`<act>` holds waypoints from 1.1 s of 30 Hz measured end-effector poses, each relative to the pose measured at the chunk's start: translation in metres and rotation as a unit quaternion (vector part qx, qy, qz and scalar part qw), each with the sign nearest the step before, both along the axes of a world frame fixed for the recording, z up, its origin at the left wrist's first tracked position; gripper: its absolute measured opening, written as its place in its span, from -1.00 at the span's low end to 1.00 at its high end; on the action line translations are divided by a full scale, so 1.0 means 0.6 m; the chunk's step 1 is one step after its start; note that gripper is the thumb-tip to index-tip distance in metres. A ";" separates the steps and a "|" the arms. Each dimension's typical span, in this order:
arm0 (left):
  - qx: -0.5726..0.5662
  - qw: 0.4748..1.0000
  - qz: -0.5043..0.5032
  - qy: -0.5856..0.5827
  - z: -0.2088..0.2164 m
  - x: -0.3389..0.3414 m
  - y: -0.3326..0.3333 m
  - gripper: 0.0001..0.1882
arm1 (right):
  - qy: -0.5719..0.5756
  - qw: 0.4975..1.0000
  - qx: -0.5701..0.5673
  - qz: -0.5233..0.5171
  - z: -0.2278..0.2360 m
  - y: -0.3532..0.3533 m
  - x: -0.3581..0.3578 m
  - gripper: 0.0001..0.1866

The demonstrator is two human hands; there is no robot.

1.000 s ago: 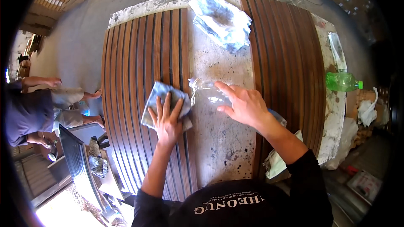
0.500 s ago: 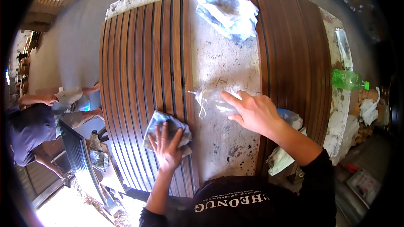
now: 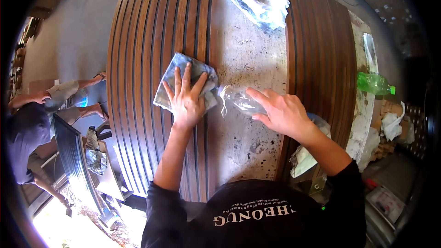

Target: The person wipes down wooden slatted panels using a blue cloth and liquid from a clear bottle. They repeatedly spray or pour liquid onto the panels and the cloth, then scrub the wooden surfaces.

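Note:
My left hand (image 3: 189,103) presses flat with spread fingers on a folded blue-and-white cloth (image 3: 205,70). The cloth lies on a brown slatted wood panel (image 3: 146,64) with dark grooves, near the panel's right edge. In my right hand (image 3: 287,115) is a clear plastic bottle (image 3: 242,102), tilted on its side, its narrow neck pointing left to the cloth. A whitish string hangs by the neck. The bottle is over the bare, stained strip of the worktable (image 3: 248,149) between the two panels.
A second slatted panel (image 3: 321,59) lies to the right. A crumpled white-blue cloth (image 3: 257,0) rests at the far end. On the right edge lies a green bottle (image 3: 375,83). Another person (image 3: 32,131) sits at the left beside a dark ribbed panel (image 3: 76,156).
My left hand has slid the cloth away from me along the slats, up beside the bottle's neck. My right hand keeps hold of the bottle. The whole view has shifted slightly.

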State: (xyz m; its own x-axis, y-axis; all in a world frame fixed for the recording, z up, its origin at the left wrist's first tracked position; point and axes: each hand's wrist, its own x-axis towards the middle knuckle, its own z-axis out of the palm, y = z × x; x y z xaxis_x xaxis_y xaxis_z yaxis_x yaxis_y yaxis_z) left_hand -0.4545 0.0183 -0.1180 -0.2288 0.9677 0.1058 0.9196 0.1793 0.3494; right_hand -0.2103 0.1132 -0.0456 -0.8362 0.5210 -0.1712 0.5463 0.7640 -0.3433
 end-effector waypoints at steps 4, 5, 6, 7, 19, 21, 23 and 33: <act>-0.015 0.999 -0.001 0.038 -0.036 0.047 -0.142 -0.42 | -0.051 0.997 -0.045 -0.020 0.007 -0.014 0.005 -0.30; -0.014 0.999 0.006 0.040 -0.037 0.048 -0.140 -0.44 | -0.040 0.998 -0.040 -0.032 0.001 -0.017 0.007 -0.29; -0.012 0.999 0.016 0.042 -0.037 0.050 -0.133 -0.46 | -0.042 0.998 -0.041 -0.033 -0.005 -0.019 0.010 -0.29; 0.003 0.999 0.018 0.033 -0.036 0.044 -0.104 -0.43 | -0.040 0.998 -0.044 -0.037 -0.011 -0.020 0.010 -0.28; -0.007 0.999 0.014 0.038 -0.034 0.038 -0.080 -0.38 | -0.005 0.990 -0.083 -0.116 -0.031 -0.030 0.025 -0.29; 0.008 0.999 0.022 0.035 -0.014 0.007 0.013 -0.39 | 0.028 0.992 -0.061 -0.104 -0.030 -0.035 0.018 -0.29; 0.031 0.998 0.026 0.049 -0.009 -0.013 0.037 -0.39 | 0.031 0.992 -0.079 -0.097 -0.029 -0.043 0.011 -0.29; -0.026 0.999 0.026 0.012 -0.026 0.044 -0.113 -0.42 | 0.007 0.993 -0.104 -0.056 -0.018 -0.084 0.035 -0.23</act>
